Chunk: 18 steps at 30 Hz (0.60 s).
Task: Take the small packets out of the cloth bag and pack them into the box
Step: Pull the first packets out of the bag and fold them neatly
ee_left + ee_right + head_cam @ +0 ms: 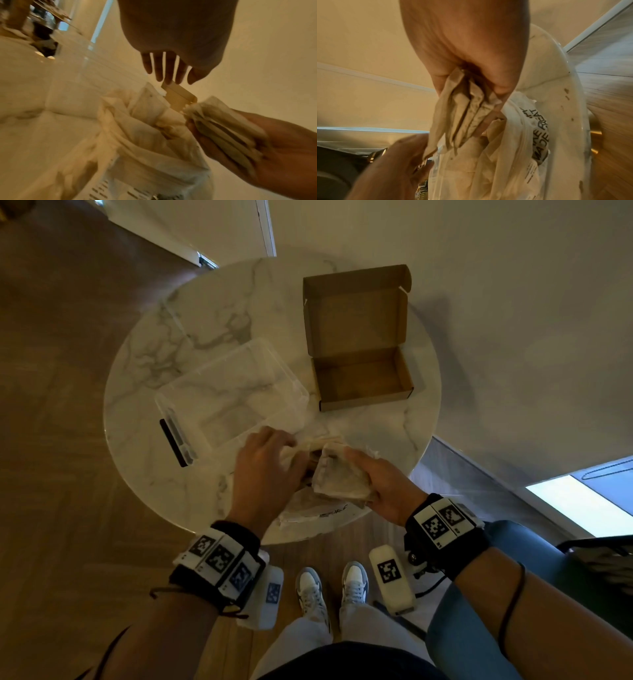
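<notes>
Packets point(337, 479), a small flat stack of them, sit in our right hand point(383, 491), thumb on top and fingers curled beneath, pinching them just above the mouth of the bag point(308, 508); the right wrist view shows the same stack point(462, 115) fanned out below the palm. The bag is pale cloth with dark print, lying crumpled at the near edge of the round marble table point(144, 405). Our left hand point(263, 470) hangs over the bag's left side, and in the left wrist view its fingers point(169, 67) point down, straight and slightly spread, holding nothing we can see. The box point(363, 378) is brown cardboard, lid tipped back, standing on the far right of the table, well apart from the bag, with nothing visible inside. A clear plastic tub point(233, 395) sits left of the box, just beyond our left hand.
</notes>
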Available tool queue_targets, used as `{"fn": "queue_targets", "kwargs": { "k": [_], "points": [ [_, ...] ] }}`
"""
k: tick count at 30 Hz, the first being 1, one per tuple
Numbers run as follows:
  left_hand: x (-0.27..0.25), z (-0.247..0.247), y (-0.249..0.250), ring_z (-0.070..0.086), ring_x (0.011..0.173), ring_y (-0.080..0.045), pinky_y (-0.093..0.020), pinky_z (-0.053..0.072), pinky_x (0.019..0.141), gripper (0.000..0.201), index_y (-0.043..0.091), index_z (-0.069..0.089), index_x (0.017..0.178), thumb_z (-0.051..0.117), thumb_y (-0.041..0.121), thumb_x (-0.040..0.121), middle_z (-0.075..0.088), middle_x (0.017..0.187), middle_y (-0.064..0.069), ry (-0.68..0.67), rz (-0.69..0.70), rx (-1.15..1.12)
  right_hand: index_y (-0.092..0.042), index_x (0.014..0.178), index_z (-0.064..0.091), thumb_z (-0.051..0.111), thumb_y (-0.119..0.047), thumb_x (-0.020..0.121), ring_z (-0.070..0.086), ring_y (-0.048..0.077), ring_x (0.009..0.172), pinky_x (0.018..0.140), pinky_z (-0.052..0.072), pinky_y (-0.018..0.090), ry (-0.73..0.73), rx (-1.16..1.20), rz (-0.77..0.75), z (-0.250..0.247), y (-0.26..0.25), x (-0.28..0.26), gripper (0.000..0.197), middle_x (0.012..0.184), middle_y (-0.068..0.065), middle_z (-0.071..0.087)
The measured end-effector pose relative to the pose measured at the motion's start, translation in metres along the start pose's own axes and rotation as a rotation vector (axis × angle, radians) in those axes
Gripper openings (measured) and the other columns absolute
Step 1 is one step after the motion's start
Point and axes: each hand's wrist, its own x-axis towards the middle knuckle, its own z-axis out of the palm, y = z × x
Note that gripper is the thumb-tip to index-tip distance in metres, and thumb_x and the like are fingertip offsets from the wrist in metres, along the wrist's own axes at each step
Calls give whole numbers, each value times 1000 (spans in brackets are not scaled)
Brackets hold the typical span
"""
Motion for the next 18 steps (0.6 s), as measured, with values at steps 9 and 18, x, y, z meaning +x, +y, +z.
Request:
{"fn": "queue_targets", "kwargs": {
  "k": [9, 18],
  "points": [
    [12, -12, -12, 56, 80, -22, -37, 43, 69, 12, 8, 63, 81, 60, 15, 90, 59, 82, -3, -73, -118, -156, -15, 100, 66, 50, -22, 97, 69, 11, 86, 77, 54, 25, 128, -173, -128, 0, 1, -2, 18, 100, 10, 70],
    [27, -43, 56, 52, 59, 1, -13, 39, 57, 19, 22, 62, 74, 61, 19, 93, 57, 63, 11, -417, -76, -491, -3, 108, 57, 36, -5, 101, 60, 13, 71, 59, 52, 20, 43, -280, -152, 12, -8, -12, 22, 88, 5, 61]
  ]
}}
